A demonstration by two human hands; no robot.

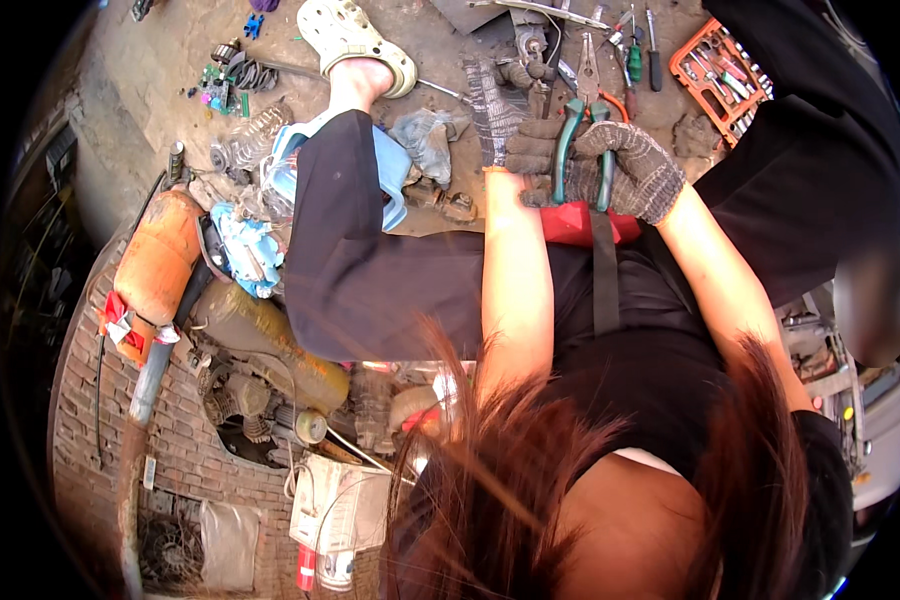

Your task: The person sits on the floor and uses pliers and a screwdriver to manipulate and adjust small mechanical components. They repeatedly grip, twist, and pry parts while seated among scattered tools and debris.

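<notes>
Just above a red object (pixel 570 224) at the person's lap, the right hand (pixel 642 165) grips a pair of pliers (pixel 588 150), green-handled with dark inlays, its slim grey metal nose pointing away from the body and its two handles spread apart; the gloved thumb crosses one handle, and fingers extend behind both. The left hand (pixel 492 112), in the second of two grey patterned gloves, stretches forward beside them; whether it is closed on anything I cannot tell. A little farther off lie dark metal parts (pixel 518 72), at least two screwdrivers, one with a green handle (pixel 634 62) and one black (pixel 654 62), and one orange tool case (pixel 682 72) full of tools. To the left, a trouser leg (pixel 332 200) partly blocks one blue bin (pixel 394 178); beyond it are a crumpled clear bag (pixel 425 138), one cream clog (pixel 355 38) and one orange cylinder (pixel 158 245).
</notes>
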